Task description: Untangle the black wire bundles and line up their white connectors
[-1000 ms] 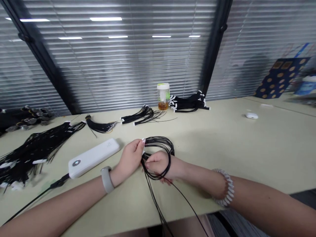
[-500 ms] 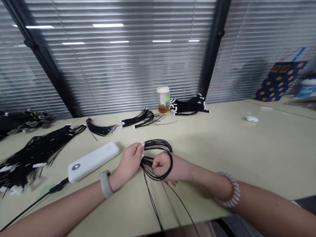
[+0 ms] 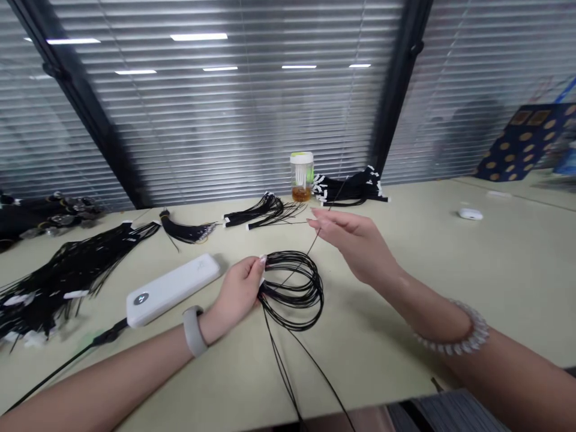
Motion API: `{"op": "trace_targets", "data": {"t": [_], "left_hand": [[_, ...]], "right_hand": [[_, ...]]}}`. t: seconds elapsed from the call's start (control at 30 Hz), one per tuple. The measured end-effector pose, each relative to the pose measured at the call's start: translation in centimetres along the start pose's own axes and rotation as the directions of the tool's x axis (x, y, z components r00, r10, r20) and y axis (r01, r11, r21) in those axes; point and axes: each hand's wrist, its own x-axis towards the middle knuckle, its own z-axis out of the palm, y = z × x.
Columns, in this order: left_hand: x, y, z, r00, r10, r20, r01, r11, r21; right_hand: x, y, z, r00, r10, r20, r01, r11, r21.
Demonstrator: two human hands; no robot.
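Observation:
My left hand [image 3: 237, 289] is closed on a looped bundle of thin black cables [image 3: 316, 294], gripping it at its left side where a bit of white shows by the thumb. The loops stick out to the right above the table. Several loose ends hang down from the bundle past the table's front edge. My right hand [image 3: 360, 246] is raised above and to the right of the coil. Between its thumb and fingers runs a single black cable strand [image 3: 311, 246], slanting up from inside the loops.
A white power bank [image 3: 173, 291] with a black cord lies left of the coil. Bunches of black cables [image 3: 67, 273] cover the left side. Along the back are a lidded jar [image 3: 301, 177] and more cable bundles [image 3: 353, 187]. A white earbud case [image 3: 470, 214] sits to the right.
My right hand has come out of the loops and moved up and right, drawing a strand with it. My left hand keeps its grip on the bundle in nearly the same place.

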Motion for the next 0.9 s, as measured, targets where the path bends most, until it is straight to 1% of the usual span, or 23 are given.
{"op": "trace_targets", "data": {"t": [0.07,0.1,0.13,0.2,0.27,0.33,0.4,0.47,0.53,0.63,0.77,0.9], "left_hand": [[0.0,0.1,0.0,1.0,0.014,-0.001,-0.014,1.0,0.002],[0.0,0.1,0.0,1.0,0.019,-0.001,-0.019,1.0,0.003],[0.0,0.1,0.0,1.0,0.022,0.002,-0.022,1.0,0.005],[-0.1,0.2,-0.1,0.999,0.033,0.011,-0.033,0.999,0.001],[-0.1,0.3,-0.2,0.998,0.06,0.022,-0.059,0.998,-0.012],[-0.1,0.3,-0.2,0.995,0.088,0.043,-0.087,0.996,-0.03],[-0.1,0.2,-0.3,0.993,0.101,0.066,-0.099,0.994,-0.037],[-0.1,0.1,-0.3,0.991,0.115,0.075,-0.112,0.993,-0.035],[0.0,-0.1,-0.2,0.988,0.131,0.075,-0.129,0.991,-0.033],[0.1,-0.3,-0.2,0.986,0.145,0.086,-0.143,0.989,-0.029],[0.2,-0.4,-0.2,0.986,0.13,0.108,-0.128,0.991,-0.028],[0.1,-0.4,-0.2,0.984,0.134,0.116,-0.132,0.991,-0.024]], "right_hand": [[-0.3,0.0,0.4,0.999,0.049,-0.021,-0.044,0.978,0.205],[-0.4,0.0,0.6,0.998,0.068,0.013,-0.069,0.964,0.257],[-0.6,0.0,0.8,0.994,0.084,0.076,-0.102,0.957,0.273],[-0.8,0.2,1.1,0.969,0.11,0.219,-0.16,0.961,0.225],[-1.0,0.6,1.5,0.943,0.124,0.31,-0.167,0.979,0.116],[-1.1,1.1,1.7,0.925,0.129,0.357,-0.129,0.991,-0.024],[-1.3,1.5,1.8,0.915,0.124,0.385,-0.06,0.983,-0.175],[-1.6,1.7,1.9,0.912,0.106,0.396,0.02,0.953,-0.301],[-1.9,1.6,2.0,0.914,0.052,0.403,0.118,0.916,-0.385],[-2.2,1.5,2.2,0.904,-0.041,0.426,0.243,0.869,-0.431],[-2.3,1.5,2.5,0.9,-0.093,0.427,0.302,0.838,-0.454],[-2.4,1.7,2.7,0.886,-0.16,0.436,0.371,0.808,-0.458]]}}
